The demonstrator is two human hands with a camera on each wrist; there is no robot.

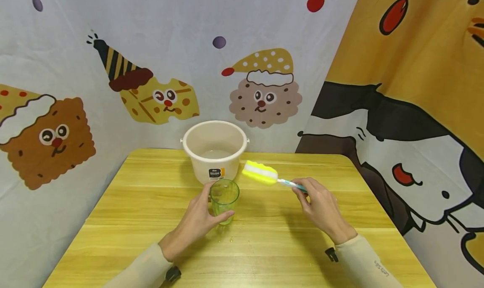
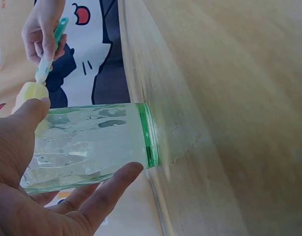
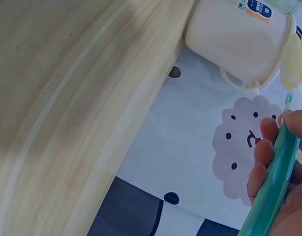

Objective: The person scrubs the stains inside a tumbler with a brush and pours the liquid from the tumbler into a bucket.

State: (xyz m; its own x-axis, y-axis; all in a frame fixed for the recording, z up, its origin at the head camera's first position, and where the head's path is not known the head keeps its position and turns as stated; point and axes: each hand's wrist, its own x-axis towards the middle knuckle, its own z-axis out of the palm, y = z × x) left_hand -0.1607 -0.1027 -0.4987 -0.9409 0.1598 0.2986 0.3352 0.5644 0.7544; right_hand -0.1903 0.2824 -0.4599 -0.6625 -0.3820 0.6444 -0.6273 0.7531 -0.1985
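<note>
A transparent green cup (image 1: 225, 197) stands upright on the wooden table, with the left hand (image 1: 200, 214) curled round its side. In the left wrist view the cup (image 2: 87, 147) has wet marks on its wall, and the thumb and fingers of the left hand (image 2: 57, 182) lie on either side of it. The right hand (image 1: 319, 202) grips the teal and white handle of a sponge brush (image 1: 261, 173), its yellow and white head pointing left, above the table and apart from the cup. The right wrist view shows the right hand (image 3: 284, 167) wrapped round the teal handle (image 3: 276, 187).
A cream bucket (image 1: 215, 153) with a label stands behind the cup near the table's back edge. Small water drops lie on the table (image 1: 242, 254) in front of the cup. A cloth with cartoon figures (image 1: 162, 99) hangs behind and beside the table.
</note>
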